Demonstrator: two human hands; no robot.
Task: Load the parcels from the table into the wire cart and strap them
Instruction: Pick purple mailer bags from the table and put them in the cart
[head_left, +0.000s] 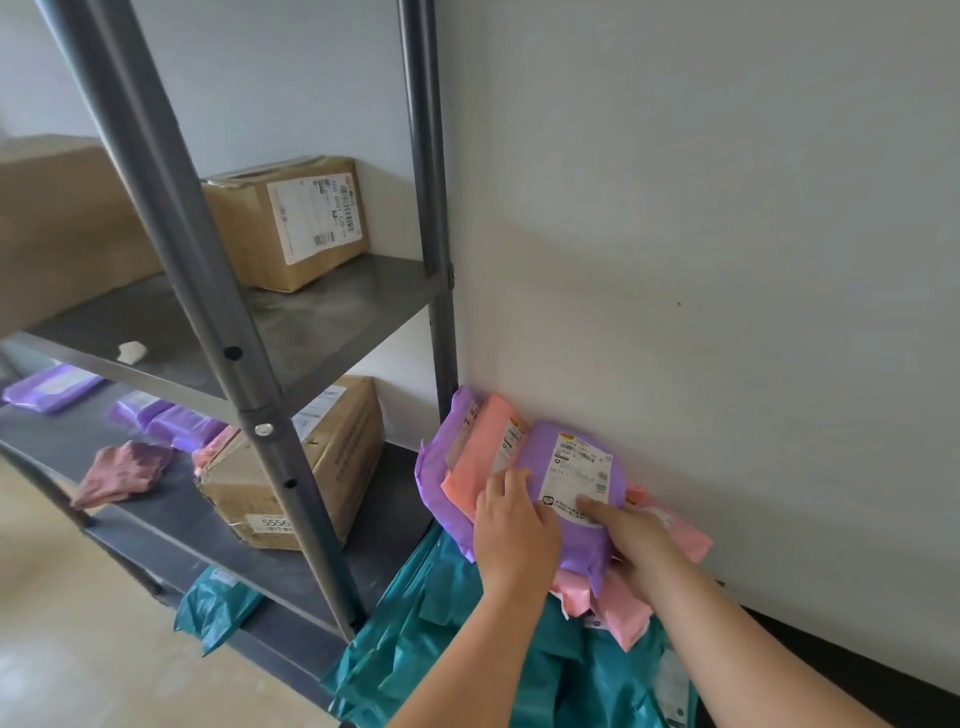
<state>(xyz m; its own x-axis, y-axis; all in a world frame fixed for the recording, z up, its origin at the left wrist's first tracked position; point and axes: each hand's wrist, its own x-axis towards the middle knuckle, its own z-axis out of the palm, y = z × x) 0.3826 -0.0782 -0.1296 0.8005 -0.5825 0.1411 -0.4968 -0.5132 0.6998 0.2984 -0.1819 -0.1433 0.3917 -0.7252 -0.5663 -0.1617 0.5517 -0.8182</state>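
Purple parcel (574, 457) with a white label tops a stack of pink parcels (493, 431), under both hands. The left hand (514, 530) rests flat on it, fingers straight; the right hand (634, 535) pinches its near edge, thumb on the label. Teal bags (415, 649) lie below the wrists, a shelving rack (332, 317) left of the left hand

The head camera looks forward and down, close over the left hand (511, 535) and right hand (631, 538) at a purple parcel (574, 525). It faces a wall (727, 234), shelving (332, 322) leftward.
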